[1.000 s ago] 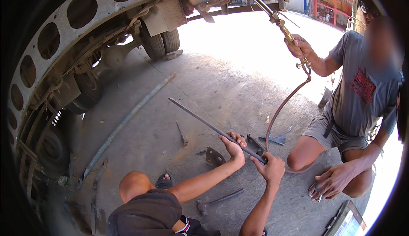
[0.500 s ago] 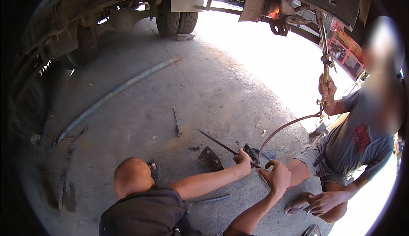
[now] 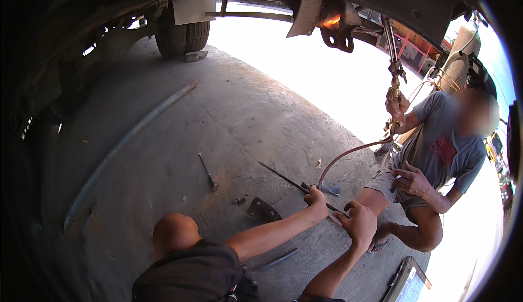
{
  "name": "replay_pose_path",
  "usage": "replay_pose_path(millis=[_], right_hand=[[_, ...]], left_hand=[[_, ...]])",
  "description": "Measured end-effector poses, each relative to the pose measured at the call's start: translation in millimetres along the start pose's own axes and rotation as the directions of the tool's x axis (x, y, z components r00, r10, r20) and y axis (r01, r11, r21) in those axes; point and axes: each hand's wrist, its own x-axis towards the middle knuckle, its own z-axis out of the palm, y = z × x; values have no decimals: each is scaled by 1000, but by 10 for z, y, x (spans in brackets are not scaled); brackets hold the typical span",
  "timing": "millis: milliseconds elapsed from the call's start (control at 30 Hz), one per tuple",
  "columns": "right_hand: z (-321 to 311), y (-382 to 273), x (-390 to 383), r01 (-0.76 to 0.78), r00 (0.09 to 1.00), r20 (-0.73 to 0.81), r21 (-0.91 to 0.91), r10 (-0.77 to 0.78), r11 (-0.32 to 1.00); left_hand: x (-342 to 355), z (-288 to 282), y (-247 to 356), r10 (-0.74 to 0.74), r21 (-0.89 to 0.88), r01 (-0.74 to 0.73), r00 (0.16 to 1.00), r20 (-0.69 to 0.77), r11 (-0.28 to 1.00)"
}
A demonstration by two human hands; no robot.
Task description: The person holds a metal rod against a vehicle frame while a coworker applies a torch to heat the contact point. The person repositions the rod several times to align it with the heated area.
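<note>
A long dark metal rod (image 3: 284, 177) with a tapered point slants over the concrete, its tip toward the far left. My left hand (image 3: 316, 199) is closed round it behind the tapered part. At the rod's near end my right hand (image 3: 362, 223) has bent fingers and thumb closed on it. Below my left hand on the ground lies a dark steel plate (image 3: 263, 210) with holes. At the right, a crouching person's hand (image 3: 397, 103) holds a brass cutting torch (image 3: 394, 76) upward. Above, a bracket under the vehicle glows orange (image 3: 332, 21).
A reddish hose (image 3: 348, 152) curves from the torch to the ground near my hands. On the floor lie a long pipe (image 3: 131, 141), a thin bolt-like rod (image 3: 208, 172) and a dark bar (image 3: 278, 259). My bent knee (image 3: 175, 234) is at lower left; a screen device (image 3: 408, 283) lies lower right.
The view has shifted, bringing more of the right side into sight. The other person's free hand has risen from beside the foot to above the knee. My hands keep hold of the rod.
</note>
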Motion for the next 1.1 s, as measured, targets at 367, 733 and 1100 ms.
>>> replay_pose_path(millis=[367,733,1100], right_hand=[[-170,356,-214,-47,998,-37,-29,46,998],[-536,843,-11,-20,997,-61,441,52,897],[-1565,1407,360,-106,918,348,679,-192,726]], left_hand=[[101,9,-636,-202,-32,209,968,150,977],[359,-15,-619,-356,440,131,801,481,888],[-1404,235,-863,-245,461,23,870,428,887]])
